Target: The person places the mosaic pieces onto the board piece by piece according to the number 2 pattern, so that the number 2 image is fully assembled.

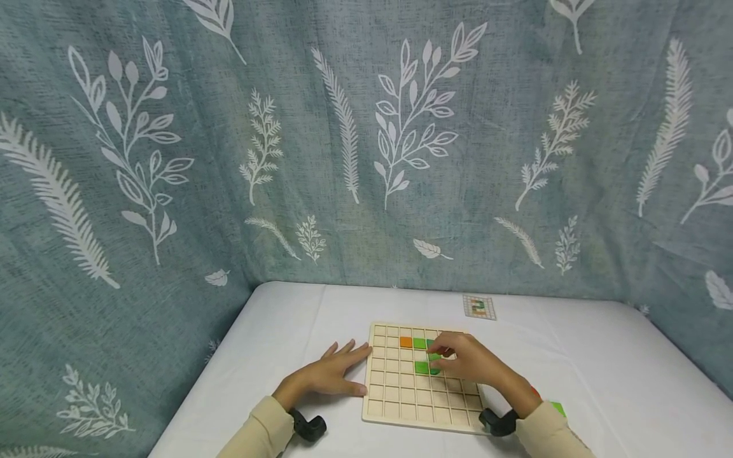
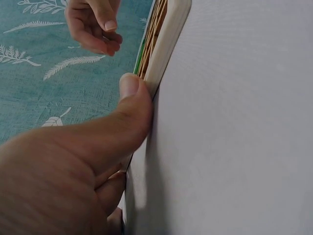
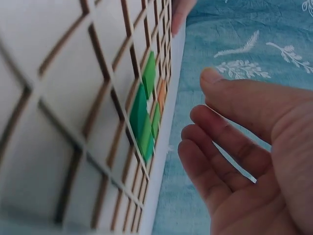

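Note:
A square wooden grid board [image 1: 395,397] lies on the white table. Set in its cells are an orange tile [image 1: 406,342], several green tiles [image 1: 422,367] and darker green ones [image 3: 138,110], partly hidden in the head view by my right hand [image 1: 472,361]. That hand hovers over the tiles, fingers loosely bent; in the right wrist view a gap shows between thumb and fingertips, with nothing held. My left hand [image 1: 335,372] rests at the board's left edge, fingers spread, its thumb [image 2: 131,95] against the rim near a corner.
Behind the board lies a small card [image 1: 479,307] with a coloured grid pattern. Beside my right sleeve, a green tile [image 1: 558,408] and a bit of red [image 1: 535,391] show on the table. A leaf-patterned curtain [image 1: 366,242] hangs behind the table.

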The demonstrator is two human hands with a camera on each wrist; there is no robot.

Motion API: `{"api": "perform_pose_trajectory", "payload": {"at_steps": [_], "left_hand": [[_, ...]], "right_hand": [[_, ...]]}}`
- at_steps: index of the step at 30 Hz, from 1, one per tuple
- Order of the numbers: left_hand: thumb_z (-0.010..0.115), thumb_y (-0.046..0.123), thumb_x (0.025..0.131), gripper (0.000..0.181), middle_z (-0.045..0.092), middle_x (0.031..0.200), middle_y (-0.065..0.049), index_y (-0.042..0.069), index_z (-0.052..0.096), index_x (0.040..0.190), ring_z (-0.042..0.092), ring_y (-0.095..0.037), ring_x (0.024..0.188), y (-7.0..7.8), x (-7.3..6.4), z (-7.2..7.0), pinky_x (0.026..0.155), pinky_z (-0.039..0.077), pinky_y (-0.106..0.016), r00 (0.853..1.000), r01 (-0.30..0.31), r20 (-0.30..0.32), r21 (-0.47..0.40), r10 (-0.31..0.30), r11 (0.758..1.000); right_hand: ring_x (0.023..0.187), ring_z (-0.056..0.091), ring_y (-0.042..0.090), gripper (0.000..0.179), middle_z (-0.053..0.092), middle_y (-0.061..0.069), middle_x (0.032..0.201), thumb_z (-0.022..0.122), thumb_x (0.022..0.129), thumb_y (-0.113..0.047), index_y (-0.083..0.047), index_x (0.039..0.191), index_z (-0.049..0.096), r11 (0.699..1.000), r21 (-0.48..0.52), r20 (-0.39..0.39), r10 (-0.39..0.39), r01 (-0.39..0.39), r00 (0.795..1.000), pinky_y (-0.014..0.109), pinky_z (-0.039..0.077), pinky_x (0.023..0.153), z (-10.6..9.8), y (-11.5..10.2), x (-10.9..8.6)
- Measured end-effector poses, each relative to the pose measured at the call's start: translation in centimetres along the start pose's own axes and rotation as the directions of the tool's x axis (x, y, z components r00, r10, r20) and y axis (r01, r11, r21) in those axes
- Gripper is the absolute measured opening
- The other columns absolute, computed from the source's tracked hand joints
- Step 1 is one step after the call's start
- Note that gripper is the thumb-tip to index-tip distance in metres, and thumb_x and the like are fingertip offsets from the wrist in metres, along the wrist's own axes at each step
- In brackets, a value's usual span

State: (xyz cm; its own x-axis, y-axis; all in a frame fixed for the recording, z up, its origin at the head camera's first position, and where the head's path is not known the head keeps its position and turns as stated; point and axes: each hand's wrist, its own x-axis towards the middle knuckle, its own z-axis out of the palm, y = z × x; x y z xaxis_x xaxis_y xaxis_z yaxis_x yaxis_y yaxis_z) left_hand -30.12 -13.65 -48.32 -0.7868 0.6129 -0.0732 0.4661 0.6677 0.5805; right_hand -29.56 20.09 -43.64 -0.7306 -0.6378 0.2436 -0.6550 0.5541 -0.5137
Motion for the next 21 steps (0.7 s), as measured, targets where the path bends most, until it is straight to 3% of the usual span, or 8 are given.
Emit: {"api": "perform_pose_trajectory", "payload": {"at_steps": [9, 16, 21], "left_hand": [[0.071, 0.053, 0.087, 0.091, 0.025, 0.166, -0.002, 0.016, 0.028, 0.159, 0.01, -0.03, 0.157, 0.0, -0.3, 0.0, 0.126, -0.004, -0.056, 1.0, 0.007, 0.008, -0.013, -0.007, 1.0], [0.07, 0.052, 0.088, 0.091, 0.025, 0.166, -0.002, 0.015, 0.028, 0.159, 0.01, -0.03, 0.157, -0.1, -0.2, -0.1, 0.127, -0.004, -0.055, 1.0, -0.004, 0.007, -0.003, 0.004, 1.0], [0.07, 0.052, 0.088, 0.09, 0.025, 0.166, -0.002, 0.015, 0.028, 0.159, 0.01, -0.031, 0.157, 0.1, -0.1, -0.2, 0.126, -0.003, -0.056, 1.0, -0.003, 0.009, -0.002, 0.003, 1.0]], "right_hand": [[0.088, 0.066, 0.007, 0.02, 0.07, 0.01, 0.103, 0.074, 0.09, -0.012, -0.006, 0.108, 0.07, 0.998, -0.045, -0.023, 0.053, -0.054, 0.998, 0.025, 0.058, 0.076, -2.8, 0.4, -3.2], [0.086, 0.064, 0.0, 0.026, 0.071, 0.005, 0.104, 0.074, 0.091, -0.026, -0.008, 0.109, 0.071, 0.985, -0.058, -0.046, 0.161, -0.164, 0.986, 0.021, 0.058, 0.074, -4.8, 1.0, -6.9], [0.084, 0.063, -0.003, 0.026, 0.072, 0.006, 0.101, 0.075, 0.089, -0.026, -0.008, 0.107, 0.072, 0.978, -0.087, -0.083, 0.181, -0.188, 0.98, 0.021, 0.058, 0.073, -6.2, 1.6, -9.7]]}}
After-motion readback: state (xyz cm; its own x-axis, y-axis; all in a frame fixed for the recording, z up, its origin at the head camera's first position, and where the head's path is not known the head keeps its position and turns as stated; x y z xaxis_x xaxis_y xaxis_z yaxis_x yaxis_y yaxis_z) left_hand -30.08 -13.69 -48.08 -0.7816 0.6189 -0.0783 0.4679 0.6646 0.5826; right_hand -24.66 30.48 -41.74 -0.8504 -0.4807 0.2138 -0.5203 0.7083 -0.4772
